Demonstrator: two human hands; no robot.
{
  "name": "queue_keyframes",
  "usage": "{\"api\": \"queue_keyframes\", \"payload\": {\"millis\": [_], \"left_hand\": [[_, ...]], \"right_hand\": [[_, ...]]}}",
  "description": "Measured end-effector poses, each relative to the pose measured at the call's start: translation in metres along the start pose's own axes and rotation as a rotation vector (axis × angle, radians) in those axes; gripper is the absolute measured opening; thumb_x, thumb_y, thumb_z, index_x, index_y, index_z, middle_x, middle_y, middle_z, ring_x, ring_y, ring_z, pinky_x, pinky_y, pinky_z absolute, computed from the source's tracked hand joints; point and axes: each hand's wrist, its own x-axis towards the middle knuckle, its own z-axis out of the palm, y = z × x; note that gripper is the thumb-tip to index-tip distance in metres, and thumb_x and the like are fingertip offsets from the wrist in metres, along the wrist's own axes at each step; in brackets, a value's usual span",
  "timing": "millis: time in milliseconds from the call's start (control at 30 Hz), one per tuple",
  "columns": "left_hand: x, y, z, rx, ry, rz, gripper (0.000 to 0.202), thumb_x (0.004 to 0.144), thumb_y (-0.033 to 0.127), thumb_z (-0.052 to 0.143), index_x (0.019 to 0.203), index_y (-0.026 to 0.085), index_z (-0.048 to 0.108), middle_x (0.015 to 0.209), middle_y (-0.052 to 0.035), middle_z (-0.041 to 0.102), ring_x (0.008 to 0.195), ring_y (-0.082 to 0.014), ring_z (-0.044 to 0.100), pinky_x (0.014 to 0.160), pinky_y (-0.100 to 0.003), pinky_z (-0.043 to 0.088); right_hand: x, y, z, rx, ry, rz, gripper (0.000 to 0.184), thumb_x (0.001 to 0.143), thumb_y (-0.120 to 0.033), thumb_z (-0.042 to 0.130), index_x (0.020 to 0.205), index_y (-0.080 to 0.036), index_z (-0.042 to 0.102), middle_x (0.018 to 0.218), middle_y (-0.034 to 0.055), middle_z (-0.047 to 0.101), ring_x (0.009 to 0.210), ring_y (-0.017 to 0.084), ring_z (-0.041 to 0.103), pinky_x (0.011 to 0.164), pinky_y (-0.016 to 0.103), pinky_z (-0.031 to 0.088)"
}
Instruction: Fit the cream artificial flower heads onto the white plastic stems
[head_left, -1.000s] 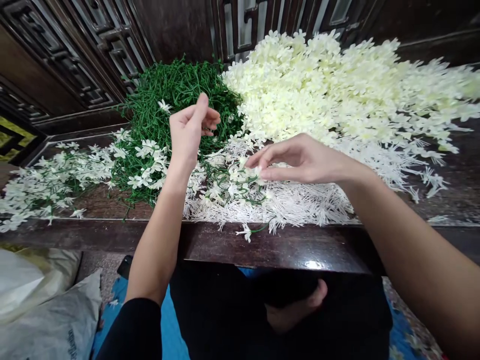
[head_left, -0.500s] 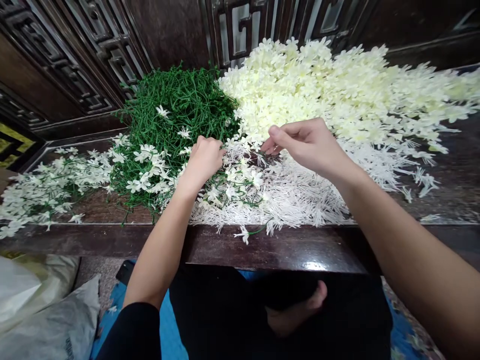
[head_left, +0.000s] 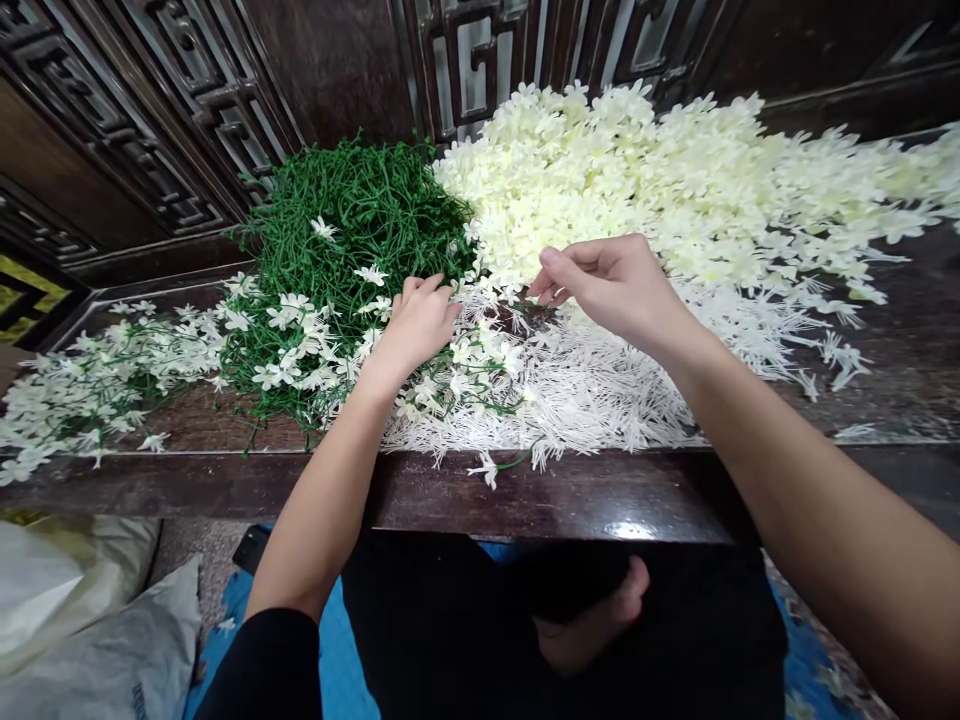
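My left hand point(head_left: 415, 320) rests knuckles up on the dark wooden table point(head_left: 570, 495), fingers curled down into the green stems point(head_left: 360, 225) where they meet the white plastic stamens point(head_left: 600, 385); what it grips is hidden. My right hand point(head_left: 607, 285) hovers at the near edge of the big heap of cream fabric petals point(head_left: 675, 185), thumb and fingers pinched together on something too small to name. Finished sprigs with white flowers point(head_left: 292, 330) lie just left of my left hand.
More assembled flower sprigs point(head_left: 82, 375) spread along the table's left end. Carved dark wooden panels point(head_left: 172, 100) stand behind the table. White sacks point(head_left: 82, 620) lie on the floor at lower left. My crossed legs and a bare foot point(head_left: 592, 620) are under the table edge.
My left hand dropped from the air onto the stems, then settled slightly. My right hand moved up from the stamens toward the petal heap and pinched shut.
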Motion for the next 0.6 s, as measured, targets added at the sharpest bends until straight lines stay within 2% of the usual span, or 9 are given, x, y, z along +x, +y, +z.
{"api": "queue_keyframes", "payload": {"millis": [167,300,367,467,600], "left_hand": [[-0.003,0.003,-0.005,0.086,-0.016,-0.067,0.035,0.098,0.026,0.045,0.118,0.006,0.065,0.131,-0.0223,0.061,0.124,-0.0435,0.048,0.102,-0.065,0.042],[-0.004,-0.001,-0.007,0.159,0.007,-0.158,0.032,0.095,0.022,0.047,0.112,0.004,0.067,0.146,-0.0276,0.046,0.137,-0.0482,0.036,0.109,-0.068,0.034],[-0.004,-0.007,-0.005,0.180,0.027,-0.165,0.028,0.091,0.012,0.048,0.109,0.003,0.067,0.145,-0.0282,0.047,0.137,-0.0478,0.037,0.109,-0.067,0.035],[-0.001,-0.019,-0.003,0.139,0.102,-0.157,0.034,0.083,0.001,0.043,0.107,0.005,0.067,0.125,-0.0256,0.062,0.124,-0.0426,0.051,0.101,-0.061,0.046],[0.007,-0.031,-0.007,-0.069,0.288,-0.141,0.027,0.086,0.008,0.045,0.094,0.013,0.070,0.094,-0.0156,0.071,0.094,-0.0283,0.065,0.093,-0.045,0.051]], "right_hand": [[0.000,0.000,0.000,0.012,-0.004,-0.032,0.042,0.085,-0.062,0.068,0.066,-0.026,0.076,0.067,0.0062,0.074,0.059,0.018,0.069,0.055,0.035,0.058],[0.000,0.000,0.000,0.005,-0.012,-0.034,0.041,0.086,-0.060,0.067,0.067,-0.024,0.076,0.068,0.0061,0.075,0.061,0.018,0.070,0.056,0.034,0.059],[0.000,0.000,0.000,0.002,-0.017,-0.018,0.041,0.086,-0.059,0.068,0.066,-0.024,0.076,0.068,0.0063,0.075,0.061,0.018,0.070,0.057,0.034,0.059],[-0.001,-0.001,0.000,0.001,-0.029,-0.002,0.040,0.086,-0.057,0.068,0.065,-0.024,0.075,0.068,0.0067,0.074,0.061,0.019,0.070,0.059,0.036,0.059],[-0.001,-0.001,0.000,-0.009,-0.023,-0.011,0.039,0.088,-0.055,0.067,0.066,-0.025,0.074,0.067,0.0064,0.074,0.062,0.019,0.070,0.060,0.037,0.059]]}}
